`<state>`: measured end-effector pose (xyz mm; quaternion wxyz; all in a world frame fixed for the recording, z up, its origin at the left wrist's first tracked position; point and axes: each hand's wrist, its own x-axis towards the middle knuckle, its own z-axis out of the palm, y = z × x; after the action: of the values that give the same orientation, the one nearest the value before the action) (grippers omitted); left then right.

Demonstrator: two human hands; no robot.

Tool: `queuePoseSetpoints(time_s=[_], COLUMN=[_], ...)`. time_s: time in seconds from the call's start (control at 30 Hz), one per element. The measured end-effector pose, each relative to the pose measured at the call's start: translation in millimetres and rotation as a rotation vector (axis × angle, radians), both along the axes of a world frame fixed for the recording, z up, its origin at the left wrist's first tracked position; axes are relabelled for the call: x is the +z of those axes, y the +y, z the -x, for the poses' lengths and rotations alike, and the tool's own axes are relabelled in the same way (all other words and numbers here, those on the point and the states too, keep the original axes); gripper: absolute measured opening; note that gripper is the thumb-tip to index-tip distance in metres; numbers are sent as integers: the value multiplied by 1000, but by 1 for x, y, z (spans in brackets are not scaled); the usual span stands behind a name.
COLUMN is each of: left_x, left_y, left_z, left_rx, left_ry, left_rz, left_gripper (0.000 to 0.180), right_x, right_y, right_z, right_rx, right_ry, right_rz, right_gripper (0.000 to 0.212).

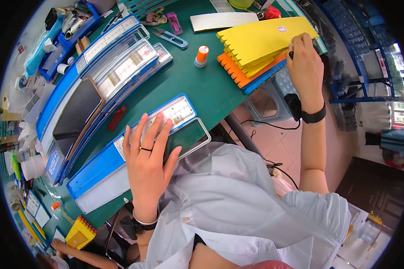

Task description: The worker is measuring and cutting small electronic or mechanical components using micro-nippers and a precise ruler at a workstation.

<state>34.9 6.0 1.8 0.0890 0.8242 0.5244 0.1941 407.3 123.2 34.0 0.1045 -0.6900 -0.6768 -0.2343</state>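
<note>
My left hand (146, 166) lies with fingers spread on a long, narrow blue-and-clear plastic case (96, 179); a gridded label shows at the case's far end. At the right, my right hand (306, 67) is closed in a pinch above the end of a stack of yellow toothed sheets (260, 40). A small dark tip shows under its fingers, but what it belongs to is hidden. The top sheet bears a small white sticker with red marks. Beneath the yellow ones lie an orange sheet (238, 74) and a blue sheet (260, 80).
More blue-and-clear cases (116, 58) are stacked at the left, a dark phone (78, 116) on them. An orange-and-white stamp (201, 56), thread snips (170, 38) and a white curved strip (224, 20) lie on the green table (184, 74). At lower left, another person's hand (58, 245) touches yellow sheets.
</note>
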Motion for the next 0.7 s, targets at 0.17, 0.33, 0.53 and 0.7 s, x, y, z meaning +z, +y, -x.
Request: queuePoseSetpoints(time_s=[0.17, 0.33, 0.53, 0.7], left_x=[0, 0, -1, 0], left_y=[-1, -2, -2, -3], left_z=[1, 0, 1, 0], left_rx=[4, 2, -2, -2], left_ry=[-3, -14, -18, -23], left_rz=[3, -5, -23, -32], left_gripper=[52, 51, 50, 50], right_x=[-8, -16, -14, -6], right_y=[6, 9, 11, 8], right_z=[-3, -8, -9, -10], right_rx=[78, 93, 116, 100], right_ry=[-4, 7, 45, 36], right_rz=[-107, -176, -167, -60], right_gripper=[23, 22, 21, 21])
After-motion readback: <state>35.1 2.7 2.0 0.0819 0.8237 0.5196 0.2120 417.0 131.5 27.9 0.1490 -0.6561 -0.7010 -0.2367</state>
